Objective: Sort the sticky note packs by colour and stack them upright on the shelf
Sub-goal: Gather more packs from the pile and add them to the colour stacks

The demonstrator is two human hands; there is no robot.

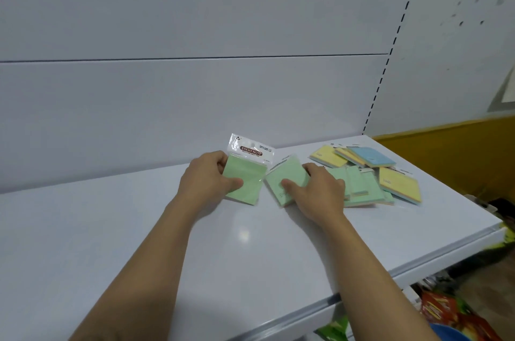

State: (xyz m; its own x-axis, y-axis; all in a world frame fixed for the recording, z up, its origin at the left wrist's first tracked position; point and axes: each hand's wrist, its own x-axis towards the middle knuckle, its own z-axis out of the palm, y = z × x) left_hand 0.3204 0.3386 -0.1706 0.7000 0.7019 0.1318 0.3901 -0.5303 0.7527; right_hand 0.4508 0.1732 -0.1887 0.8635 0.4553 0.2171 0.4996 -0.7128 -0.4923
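The left hand [207,183] is pinching a green sticky note pack [245,183], tilting it up off the white shelf [139,243]. The right hand [317,191] is gripping a second green pack [287,176] just beside it, seemingly lying flat. A loose pile of packs [373,173], yellow, blue and green, is lying further right.

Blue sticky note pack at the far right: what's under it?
The flat, square blue sticky note pack lies on overlapping yellow sticky note packs; how many sit beneath it is covered.
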